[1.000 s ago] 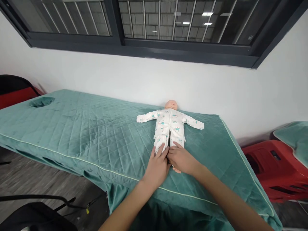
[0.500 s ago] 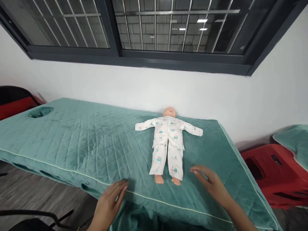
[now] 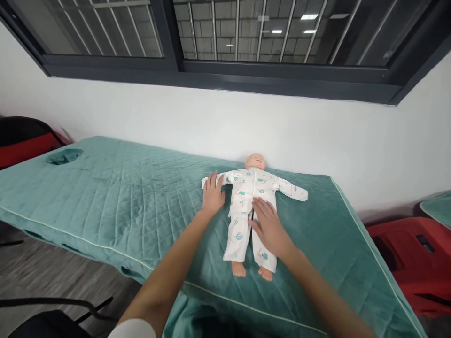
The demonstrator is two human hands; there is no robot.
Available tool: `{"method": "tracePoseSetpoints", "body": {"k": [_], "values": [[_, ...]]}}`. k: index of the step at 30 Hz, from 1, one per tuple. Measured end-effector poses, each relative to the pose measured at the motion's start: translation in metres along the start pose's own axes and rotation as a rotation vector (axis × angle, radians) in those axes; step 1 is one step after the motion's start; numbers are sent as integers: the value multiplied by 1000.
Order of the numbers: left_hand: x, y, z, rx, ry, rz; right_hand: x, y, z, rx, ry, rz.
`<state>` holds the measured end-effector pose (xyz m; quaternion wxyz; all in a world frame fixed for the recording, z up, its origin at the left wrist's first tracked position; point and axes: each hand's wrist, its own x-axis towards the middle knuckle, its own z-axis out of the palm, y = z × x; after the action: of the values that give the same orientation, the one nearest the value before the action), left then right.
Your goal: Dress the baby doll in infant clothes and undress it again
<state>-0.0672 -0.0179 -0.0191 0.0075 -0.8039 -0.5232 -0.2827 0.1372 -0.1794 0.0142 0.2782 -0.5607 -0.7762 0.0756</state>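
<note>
A baby doll [image 3: 255, 161] lies on its back on the green quilted bed, head toward the wall and bare feet toward me. It wears a white printed pajama top [image 3: 252, 188] and matching pants [image 3: 237, 237], arms spread out. My left hand [image 3: 213, 195] is over the doll's sleeve on the left, fingers stretched out. Over the lower top and the pants' waist is my right hand [image 3: 270, 225], its fingers extended and thumb apart. Neither hand grips anything; whether they touch the cloth I cannot tell for sure.
The green bed cover [image 3: 141, 197] has a face hole [image 3: 64, 157] at its far left. Red plastic stools [image 3: 408, 267] stand off the right end. A white wall and a barred, dark-framed window [image 3: 225, 80] rise behind. A black and red item [image 3: 28, 145] is at left.
Both hands have moved forward from the bed's near side to above the doll, the left to its sleeve, the right to its waist. The view has shifted slightly; the doll lies as before.
</note>
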Motion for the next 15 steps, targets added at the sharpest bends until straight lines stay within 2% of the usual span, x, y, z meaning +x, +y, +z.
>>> {"method": "tracePoseSetpoints", "body": {"k": [3,5,7,10,13,15], "values": [[32,-25,22,70,-130,-47,-8,3,6,35,-122,-54],[40,-42,29,83,-175,-37,-18,12,2,106,-127,-53],[44,-54,32,89,-188,-2,-23,26,-6,174,-32,18],[46,-64,29,104,-188,4,-24,51,-19,209,194,184],[29,-67,17,123,-173,-91,-30,78,-28,182,300,347],[-6,-65,1,121,-150,-139,-45,99,-31,130,299,426]]}}
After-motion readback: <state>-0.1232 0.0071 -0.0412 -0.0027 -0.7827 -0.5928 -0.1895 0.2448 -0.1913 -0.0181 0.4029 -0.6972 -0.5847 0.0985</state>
